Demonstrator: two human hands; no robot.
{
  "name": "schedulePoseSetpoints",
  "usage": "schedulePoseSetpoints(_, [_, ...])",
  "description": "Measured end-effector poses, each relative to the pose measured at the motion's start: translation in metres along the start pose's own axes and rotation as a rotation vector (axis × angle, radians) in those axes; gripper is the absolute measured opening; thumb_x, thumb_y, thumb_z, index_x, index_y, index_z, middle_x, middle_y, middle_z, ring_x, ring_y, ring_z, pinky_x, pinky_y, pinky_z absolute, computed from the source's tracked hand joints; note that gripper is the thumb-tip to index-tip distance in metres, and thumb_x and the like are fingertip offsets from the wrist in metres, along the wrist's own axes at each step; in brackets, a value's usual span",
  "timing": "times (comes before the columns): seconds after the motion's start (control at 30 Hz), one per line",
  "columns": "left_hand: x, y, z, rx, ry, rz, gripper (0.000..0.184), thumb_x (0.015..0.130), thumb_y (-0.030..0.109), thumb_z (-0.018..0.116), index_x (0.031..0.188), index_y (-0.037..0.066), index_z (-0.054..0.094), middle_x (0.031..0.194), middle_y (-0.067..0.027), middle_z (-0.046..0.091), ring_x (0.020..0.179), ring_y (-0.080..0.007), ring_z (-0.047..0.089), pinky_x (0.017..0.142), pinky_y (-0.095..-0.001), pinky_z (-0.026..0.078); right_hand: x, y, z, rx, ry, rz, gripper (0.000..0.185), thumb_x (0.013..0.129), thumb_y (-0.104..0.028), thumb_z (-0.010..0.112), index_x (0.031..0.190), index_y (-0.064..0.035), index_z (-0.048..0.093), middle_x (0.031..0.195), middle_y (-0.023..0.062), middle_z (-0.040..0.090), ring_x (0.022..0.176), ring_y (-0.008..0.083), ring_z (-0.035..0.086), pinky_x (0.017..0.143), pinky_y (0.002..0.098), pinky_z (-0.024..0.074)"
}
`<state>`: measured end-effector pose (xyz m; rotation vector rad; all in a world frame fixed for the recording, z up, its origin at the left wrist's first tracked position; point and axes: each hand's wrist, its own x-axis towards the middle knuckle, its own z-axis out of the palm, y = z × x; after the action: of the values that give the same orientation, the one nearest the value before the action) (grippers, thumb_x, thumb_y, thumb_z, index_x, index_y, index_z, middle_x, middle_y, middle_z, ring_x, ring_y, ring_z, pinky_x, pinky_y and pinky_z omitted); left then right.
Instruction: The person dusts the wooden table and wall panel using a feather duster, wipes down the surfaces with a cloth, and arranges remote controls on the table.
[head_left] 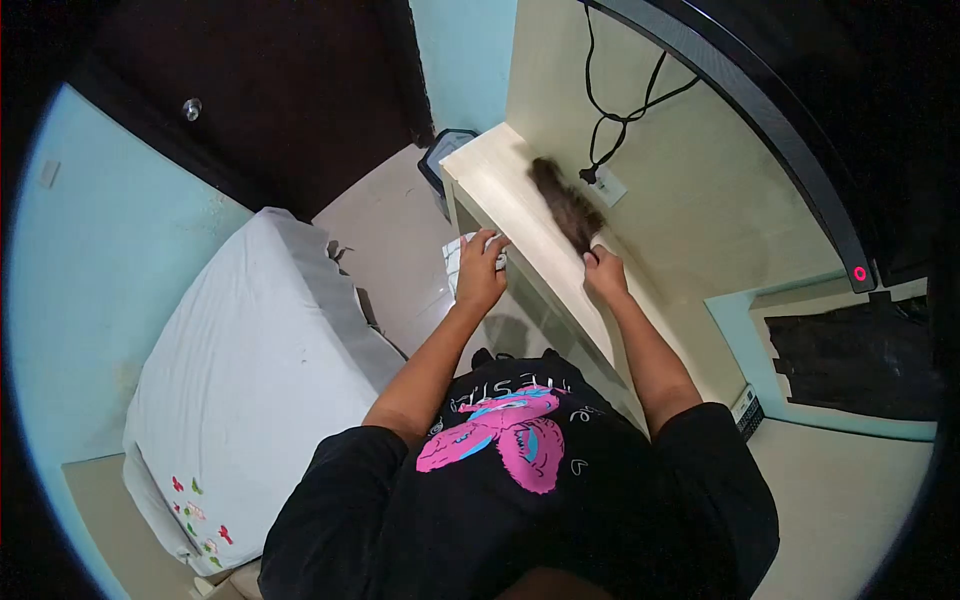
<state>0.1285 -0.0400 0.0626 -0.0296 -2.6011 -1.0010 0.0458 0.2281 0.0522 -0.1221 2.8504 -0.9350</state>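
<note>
My right hand (606, 274) is closed around the handle end of a brown feather duster (565, 205). The duster's fluffy head lies along the pale wooden shelf top (510, 185), near the wall, and looks smeared by motion. My left hand (482, 272) is closed on a white cloth with dark grid lines (453, 262), held just off the shelf's front edge. Part of the cloth is hidden behind my fingers.
Black cables (622, 118) hang to a wall socket (608, 186) above the shelf. A television (780, 120) juts out at upper right. A bin (440, 150) stands past the shelf's far end. A white-covered bed (250, 340) is left; a dark door (270, 90) is ahead.
</note>
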Motion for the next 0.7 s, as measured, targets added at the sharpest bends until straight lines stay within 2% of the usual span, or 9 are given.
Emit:
schedulePoseSetpoints(0.1, [-0.001,0.000,-0.006,0.000,-0.034,0.014,0.046,0.081,-0.002,0.062,0.124,0.013,0.064,0.137,-0.0155,0.055,0.136,-0.0409,0.047,0.118,-0.0618,0.028,-0.015,-0.004,-0.017,-0.025,-0.180,-0.058,0.024,0.095,-0.024,0.063,0.104,-0.0023,0.068,0.094,0.0288,0.069,0.093,0.0469,0.067,0.083,0.0515,0.0516])
schedulePoseSetpoints(0.2, [-0.001,0.002,-0.006,-0.002,0.007,0.024,0.051,0.073,-0.004,0.062,0.122,0.010,0.064,0.132,-0.0158,0.054,0.131,-0.0386,0.049,0.117,-0.0631,0.028,-0.020,0.007,-0.004,0.015,0.156,0.101,0.024,0.094,-0.025,0.064,0.103,-0.0027,0.068,0.094,0.0277,0.069,0.093,0.0460,0.067,0.082,0.0510,0.0517])
schedulePoseSetpoints(0.33, [-0.002,0.002,-0.005,-0.016,0.010,0.050,0.051,0.073,-0.004,0.062,0.122,0.010,0.064,0.132,-0.0159,0.054,0.130,-0.0396,0.049,0.117,-0.0636,0.028,-0.034,0.027,-0.010,-0.009,-0.029,-0.095,0.023,0.093,-0.023,0.066,0.097,-0.0003,0.067,0.086,0.0286,0.067,0.080,0.0483,0.065,0.074,0.0503,0.0512])
schedulePoseSetpoints(0.37, [-0.002,0.002,-0.004,-0.020,0.006,0.047,0.051,0.073,-0.004,0.062,0.122,0.010,0.064,0.132,-0.0160,0.054,0.130,-0.0398,0.050,0.117,-0.0637,0.028,-0.037,0.027,-0.010,0.003,0.071,-0.055,0.023,0.093,-0.023,0.066,0.096,-0.0003,0.066,0.085,0.0286,0.067,0.080,0.0483,0.065,0.073,0.0497,0.0510])
schedulePoseSetpoints(0.47, [-0.006,0.010,-0.002,-0.029,-0.020,0.041,0.052,0.073,-0.004,0.062,0.123,0.010,0.064,0.134,-0.0167,0.054,0.130,-0.0403,0.050,0.118,-0.0637,0.027,-0.045,0.034,-0.010,0.022,0.145,-0.003,0.024,0.093,-0.024,0.066,0.096,-0.0009,0.066,0.087,0.0286,0.067,0.082,0.0477,0.064,0.073,0.0491,0.0507])
schedulePoseSetpoints(0.5, [-0.006,0.012,-0.002,-0.028,-0.029,0.042,0.052,0.073,-0.004,0.062,0.123,0.011,0.064,0.134,-0.0170,0.054,0.130,-0.0404,0.050,0.118,-0.0637,0.027,-0.049,0.034,-0.019,0.037,0.023,-0.070,0.025,0.094,-0.025,0.066,0.097,-0.0008,0.066,0.089,0.0290,0.067,0.085,0.0470,0.065,0.076,0.0481,0.0512])
schedulePoseSetpoints(0.6, [-0.007,0.019,0.004,-0.029,-0.028,0.046,0.052,0.073,-0.004,0.062,0.123,0.011,0.064,0.136,-0.0179,0.054,0.131,-0.0402,0.049,0.119,-0.0635,0.026,-0.061,0.032,-0.036,-0.013,0.006,0.012,0.025,0.094,-0.026,0.065,0.098,-0.0016,0.067,0.091,0.0281,0.067,0.086,0.0454,0.066,0.077,0.0473,0.0517])
schedulePoseSetpoints(0.63, [-0.008,0.022,0.007,-0.033,-0.027,0.045,0.052,0.074,-0.004,0.062,0.123,0.011,0.064,0.136,-0.0180,0.054,0.131,-0.0401,0.049,0.119,-0.0635,0.026,-0.057,0.045,-0.029,-0.019,0.060,0.106,0.024,0.095,-0.024,0.063,0.103,-0.0017,0.067,0.096,0.0292,0.068,0.093,0.0470,0.066,0.082,0.0505,0.0507])
schedulePoseSetpoints(0.7, [-0.010,0.028,0.010,-0.038,-0.022,0.042,0.052,0.074,-0.004,0.062,0.124,0.011,0.064,0.136,-0.0183,0.054,0.131,-0.0400,0.049,0.119,-0.0635,0.025,-0.063,0.059,-0.033,-0.002,-0.013,0.042,0.025,0.095,-0.025,0.063,0.104,-0.0019,0.067,0.095,0.0291,0.068,0.094,0.0470,0.066,0.082,0.0505,0.0508])
